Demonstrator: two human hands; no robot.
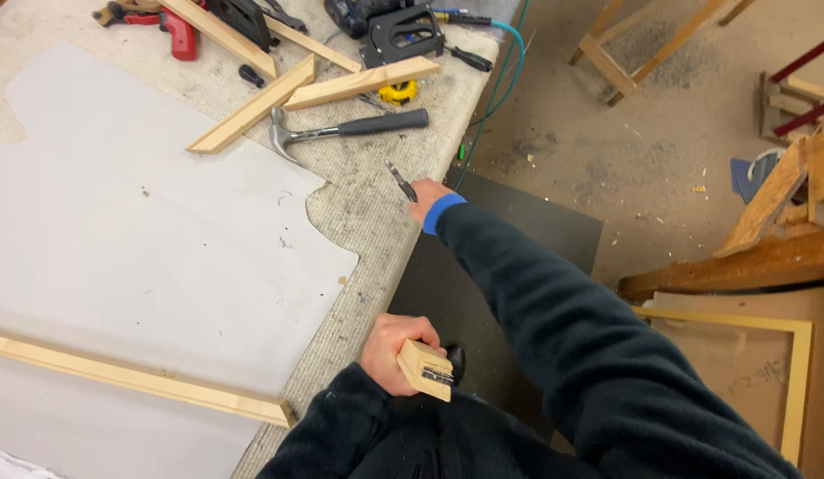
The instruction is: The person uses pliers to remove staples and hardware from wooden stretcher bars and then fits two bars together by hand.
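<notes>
My left hand [391,351] grips the end of a light wooden bar [424,369] at the workbench's front edge, near my body. The bar's cut end has a metal fitting on it. My right hand [424,200] reaches forward over the bench edge and holds a small dark-tipped tool [400,181], pointing away from me. A claw hammer [345,129] with a black grip lies just beyond that hand. A long wooden bar [137,380] rests across a large grey sheet [137,239] on the bench.
Several loose wooden bars [252,108], a yellow tape measure [398,91], a black stapler-like tool [401,35] and red-handled tools [177,34] crowd the bench's far end. A black board [483,266] leans below the bench edge. Wooden frames and offcuts [767,257] lie on the dusty floor to the right.
</notes>
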